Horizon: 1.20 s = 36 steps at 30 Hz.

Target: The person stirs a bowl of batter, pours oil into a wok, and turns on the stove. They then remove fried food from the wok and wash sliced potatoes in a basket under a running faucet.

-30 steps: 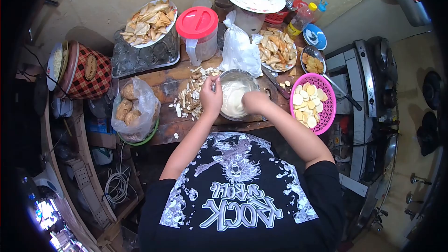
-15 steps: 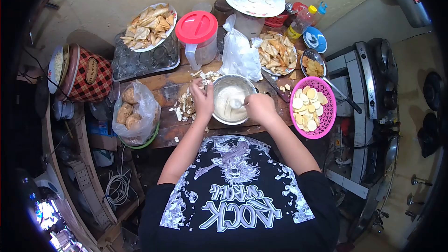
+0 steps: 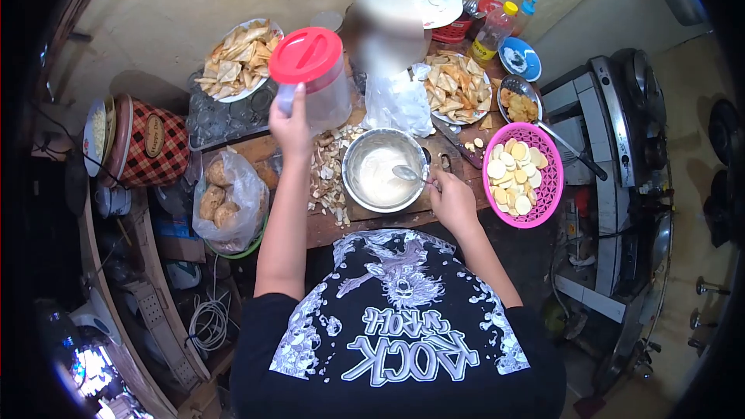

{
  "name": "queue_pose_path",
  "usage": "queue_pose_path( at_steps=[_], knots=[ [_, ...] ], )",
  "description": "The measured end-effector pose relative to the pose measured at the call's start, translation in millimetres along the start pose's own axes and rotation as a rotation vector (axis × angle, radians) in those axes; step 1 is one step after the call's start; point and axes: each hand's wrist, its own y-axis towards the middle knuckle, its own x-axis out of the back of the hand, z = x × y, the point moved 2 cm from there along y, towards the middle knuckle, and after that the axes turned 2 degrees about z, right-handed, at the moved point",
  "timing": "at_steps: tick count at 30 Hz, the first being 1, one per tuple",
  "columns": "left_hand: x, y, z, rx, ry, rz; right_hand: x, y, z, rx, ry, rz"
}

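My left hand [image 3: 290, 126] is closed round the handle of a clear pitcher [image 3: 328, 105] with a red lid [image 3: 306, 55], left of and above the bowl. A metal bowl [image 3: 365, 198] with pale batter in its bottom sits in front of me. My right hand [image 3: 452, 200], fingers pinched, holds the handle of a spoon [image 3: 405, 173] whose head is over the batter at the bowl's right side. Chopped scraps [image 3: 330, 174] lie on the wooden table left of the bowl. A pink basket [image 3: 535, 216] of pale slices stands to the right.
Plates of folded fried pastries stand at the back left [image 3: 238, 60] and back right [image 3: 458, 85]. A knife [image 3: 459, 145] lies beside a plastic bag [image 3: 398, 109]. Further right is a skimmer [image 3: 521, 99]; a bag of round brown items [image 3: 220, 203] is at left. A blurred patch hides part of the back.
My left hand has left the bowl's rim, moved up and left, and taken hold of the pitcher's handle. My right hand has moved slightly down and right with the spoon.
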Motion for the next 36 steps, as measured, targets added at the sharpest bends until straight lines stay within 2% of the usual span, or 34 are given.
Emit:
queue_pose_path(
  at_steps=[4,12,13,17,20,26,30,36],
  knots=[
    [31,-21,-57,-0.038,-0.008,0.055,-7,-4,-10,-0.061,0.148,0.009],
    [93,-87,-125,0.127,0.245,0.141,-27,5,-22,-0.087,0.379,-0.05],
    [98,-94,-129,0.089,0.299,0.145,-28,7,-21,-0.095,0.404,-0.05],
    [99,-118,-150,0.209,0.395,0.258,-24,12,-19,-0.089,0.425,-0.056],
    [97,-128,-152,0.309,0.465,0.287,-38,15,-27,-0.179,0.621,0.036],
    [97,-137,-138,0.374,0.55,0.369,-39,13,-23,-0.081,0.505,-0.137],
    [90,-138,-133,0.363,0.634,0.421,-44,11,-27,-0.068,0.691,-0.217],
    [72,-140,-127,0.326,0.763,0.54,-57,12,-34,-0.158,1.079,-0.165]
  ],
)
